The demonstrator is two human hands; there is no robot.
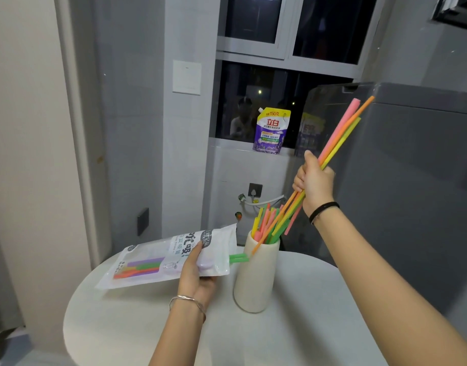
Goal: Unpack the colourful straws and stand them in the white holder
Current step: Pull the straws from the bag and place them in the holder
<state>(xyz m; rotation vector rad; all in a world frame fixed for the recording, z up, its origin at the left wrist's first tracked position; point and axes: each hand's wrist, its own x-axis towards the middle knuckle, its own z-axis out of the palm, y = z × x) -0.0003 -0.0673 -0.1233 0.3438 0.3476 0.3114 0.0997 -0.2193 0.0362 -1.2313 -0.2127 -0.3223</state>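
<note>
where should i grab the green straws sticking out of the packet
Pinch the exposed tips of the green straws from the right, the white holder side, and pull along their length. Only that short stretch clears the mouth of the packet; the rest lies inside, and the left hand grips the packet just behind it. The holder stands close, so room is probably tight.

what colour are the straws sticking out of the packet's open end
Green: the straw ends poke from the packet beside the white holder, clearest in the head view.
</note>
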